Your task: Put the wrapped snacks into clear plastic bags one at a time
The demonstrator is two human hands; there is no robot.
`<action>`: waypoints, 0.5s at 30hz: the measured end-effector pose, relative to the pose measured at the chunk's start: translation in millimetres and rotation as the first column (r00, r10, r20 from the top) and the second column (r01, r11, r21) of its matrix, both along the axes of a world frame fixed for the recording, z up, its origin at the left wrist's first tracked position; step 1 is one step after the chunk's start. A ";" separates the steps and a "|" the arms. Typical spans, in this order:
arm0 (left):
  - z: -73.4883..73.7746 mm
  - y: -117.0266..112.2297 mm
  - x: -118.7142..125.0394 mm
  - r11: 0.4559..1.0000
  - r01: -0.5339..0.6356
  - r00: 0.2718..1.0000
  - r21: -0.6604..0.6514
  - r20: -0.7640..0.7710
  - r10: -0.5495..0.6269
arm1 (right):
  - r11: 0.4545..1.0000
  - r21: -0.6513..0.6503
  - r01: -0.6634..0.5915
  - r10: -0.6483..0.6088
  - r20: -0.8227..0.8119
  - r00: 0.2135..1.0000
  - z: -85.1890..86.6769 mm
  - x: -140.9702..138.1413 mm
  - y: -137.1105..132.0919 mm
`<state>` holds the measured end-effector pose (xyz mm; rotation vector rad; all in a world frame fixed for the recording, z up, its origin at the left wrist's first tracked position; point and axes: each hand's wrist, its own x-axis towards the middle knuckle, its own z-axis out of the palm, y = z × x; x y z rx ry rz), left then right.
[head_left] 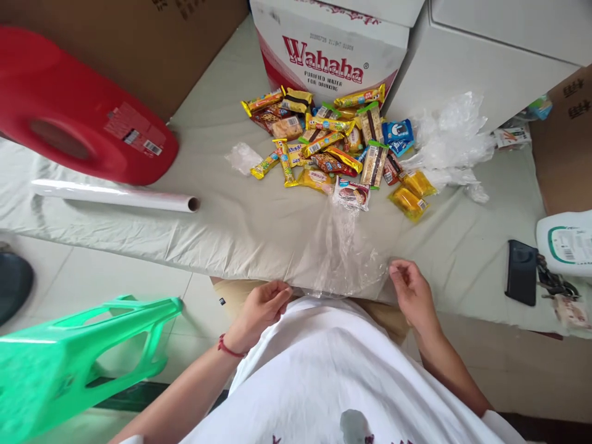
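A clear plastic bag [345,256] lies spread at the table's front edge, its far end reaching a small red-and-white packet [352,193]. My left hand [264,306], with a red cord on the wrist, is closed in a pinch at the bag's left corner. At the opposite corner, my right hand [411,290] pinches the film between thumb and fingers. Beyond the bag is a loose pile of wrapped snacks: yellow snack bars [329,124], oat bars with green ends [374,165], yellow packets [409,203] and blue packets [398,137].
A Wahaha carton [333,58] stands behind the pile. Crumpled clear plastic [451,139] lies right of it. Leftward are a red jug [83,111] and a white roll [115,195]. A phone [522,272], keys [557,285] and white bottle [567,243] sit right; a green stool [60,351] is below left.
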<state>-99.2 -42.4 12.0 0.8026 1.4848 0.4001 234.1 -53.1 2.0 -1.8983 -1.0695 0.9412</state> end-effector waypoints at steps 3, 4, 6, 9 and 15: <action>20.6 -4.9 -7.4 0.919 -0.041 0.927 0.393 -0.327 0.181 | 0.984 0.114 -0.134 0.095 0.294 0.951 9.3 2.0 12.4; 29.5 -4.6 -3.6 0.831 -0.002 0.873 0.557 -0.405 0.273 | 0.970 0.139 -0.199 0.146 0.318 0.937 12.5 -3.3 20.1; 45.4 0.9 13.8 0.588 0.172 0.808 0.790 -0.454 0.375 | 0.931 0.127 -0.343 0.287 0.328 0.900 16.6 -23.0 38.1; 47.9 25.1 53.2 0.288 0.405 0.801 0.868 -0.489 0.346 | 0.870 -0.013 -0.493 0.469 0.325 0.821 15.4 -62.3 62.9; -22.7 89.8 80.9 0.722 0.398 0.653 0.566 -0.727 0.211 | 0.927 0.102 -0.361 0.345 0.147 0.927 3.5 -75.4 68.5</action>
